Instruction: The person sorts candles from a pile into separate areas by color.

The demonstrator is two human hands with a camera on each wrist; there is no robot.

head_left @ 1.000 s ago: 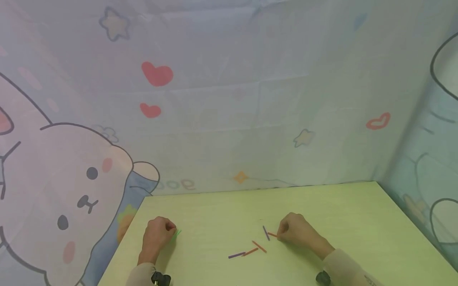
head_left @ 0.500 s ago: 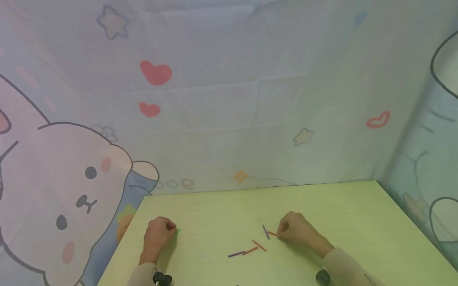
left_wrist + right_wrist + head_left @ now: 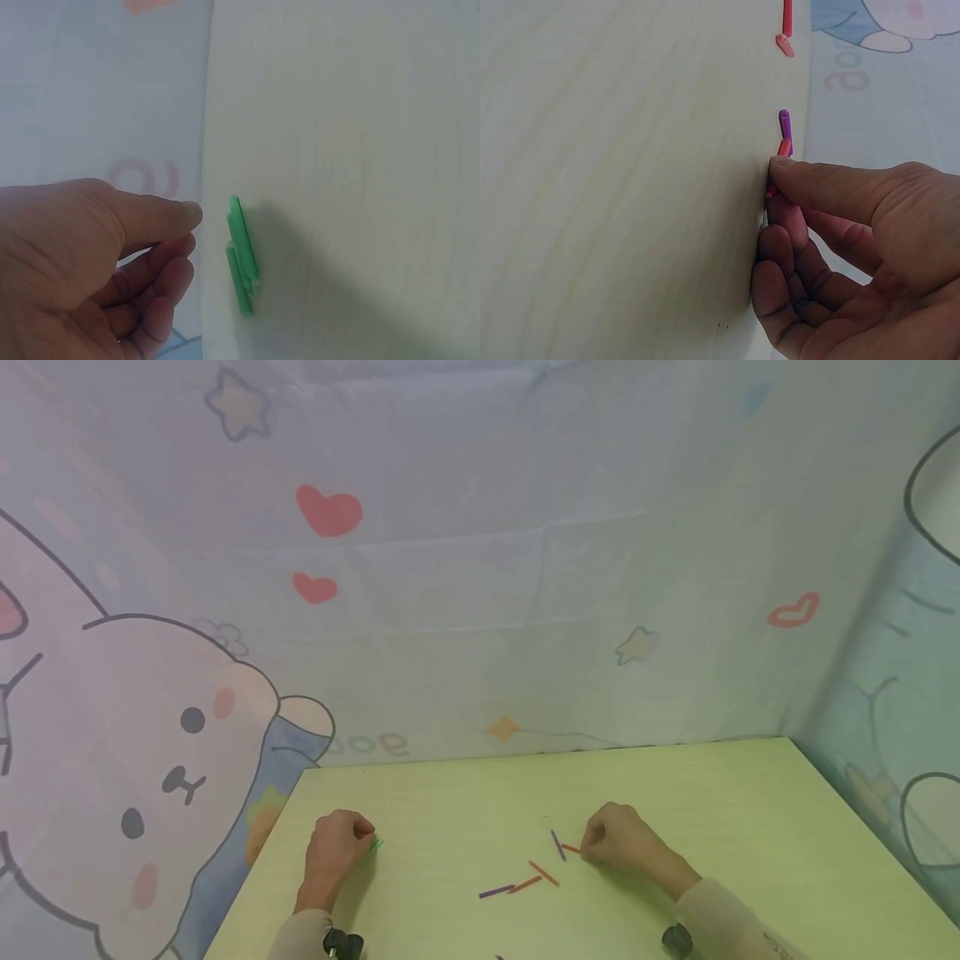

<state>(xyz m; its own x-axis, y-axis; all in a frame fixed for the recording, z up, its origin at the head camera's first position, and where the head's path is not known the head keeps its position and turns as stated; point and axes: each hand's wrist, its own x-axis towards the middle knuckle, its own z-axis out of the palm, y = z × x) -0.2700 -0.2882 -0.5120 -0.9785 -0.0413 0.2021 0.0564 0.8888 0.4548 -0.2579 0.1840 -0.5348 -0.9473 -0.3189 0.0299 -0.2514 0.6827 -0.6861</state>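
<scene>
Two short green sticks (image 3: 244, 244) lie side by side on the table, partly hidden by my left hand (image 3: 335, 860) in the head view. In the left wrist view, the left hand's loosely curled fingers (image 3: 174, 281) and thumb show a small gap from these sticks, with nothing between them. My right hand (image 3: 626, 843) pinches a short red stick (image 3: 783, 148) between thumb and fingers, low over the table. One end of that red stick meets a purple stick (image 3: 558, 845). Nearer the table's middle, two orange-red sticks (image 3: 543, 873) and another purple stick (image 3: 497, 891) form a broken zigzag.
The pale yellow-green table (image 3: 450, 810) ends at a printed cloth backdrop (image 3: 465, 652) behind it. Another small dark stick tip (image 3: 501, 957) shows at the bottom edge of the head view. Black wrist devices (image 3: 343, 945) sit at both sleeves.
My left hand has shifted slightly to the right, and the green sticks beside it show a little further right. The right hand stays in place on the red stick.
</scene>
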